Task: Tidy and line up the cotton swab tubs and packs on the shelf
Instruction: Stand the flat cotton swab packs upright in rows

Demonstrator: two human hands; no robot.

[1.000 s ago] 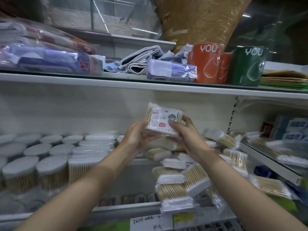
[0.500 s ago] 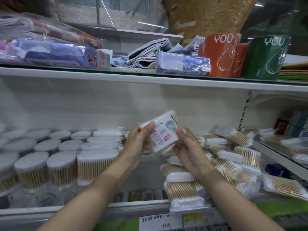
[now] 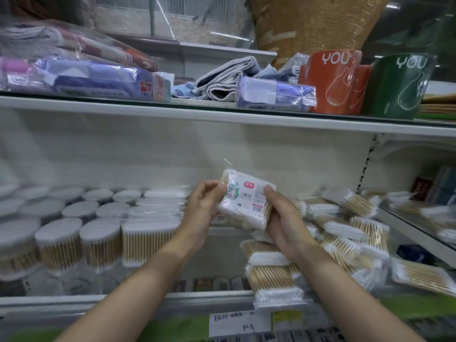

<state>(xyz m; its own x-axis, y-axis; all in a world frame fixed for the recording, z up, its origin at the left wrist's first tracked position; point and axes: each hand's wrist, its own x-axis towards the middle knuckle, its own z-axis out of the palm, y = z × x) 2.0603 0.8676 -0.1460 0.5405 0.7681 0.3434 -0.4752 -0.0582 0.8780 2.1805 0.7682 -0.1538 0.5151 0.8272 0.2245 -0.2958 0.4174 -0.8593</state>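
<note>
A flat cotton swab pack with a white label facing me is held in the air in front of the shelf's back wall. My left hand pinches its left edge and my right hand grips its right edge and underside. Round swab tubs with white lids stand in rows on the left of the shelf. Rectangular wrapped swab boxes stand next to them. Loose swab packs lie in a messy heap on the right, and a stacked pair of packs sits at the shelf's front edge.
The upper shelf carries wrapped textiles, folded cloths, an orange mug and a green mug. A glass shelf on the right holds more packs. Price tags hang on the front rail.
The pack has been turned over in both hands so its label faces me, and it sits lower against the back wall. The view has tilted up a little.
</note>
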